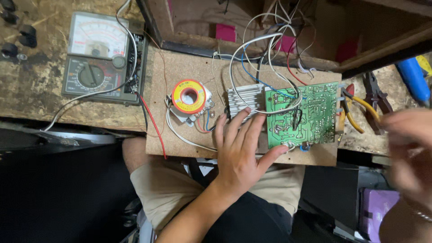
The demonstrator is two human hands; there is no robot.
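Left hand (238, 150) lies flat, fingers spread, holding nothing, on the brown particle-board panel (180, 72); fingertips touch the ribbed silver metal heatsink (243, 96), thumb tip touches the lower edge of the green printed circuit board (310, 114); board sits on the panel's right part, heatsink against its left edge, white, blue and red wires (256, 54) looping up from it; right hand (407, 148) blurred at the right edge, grip cannot be told; yellow-handled pliers (360, 108) just beside it on the worn wooden tabletop (27, 94); orange-and-yellow solder spool (189, 96) left of heatsink; grey analogue multimeter (96, 56) far left.
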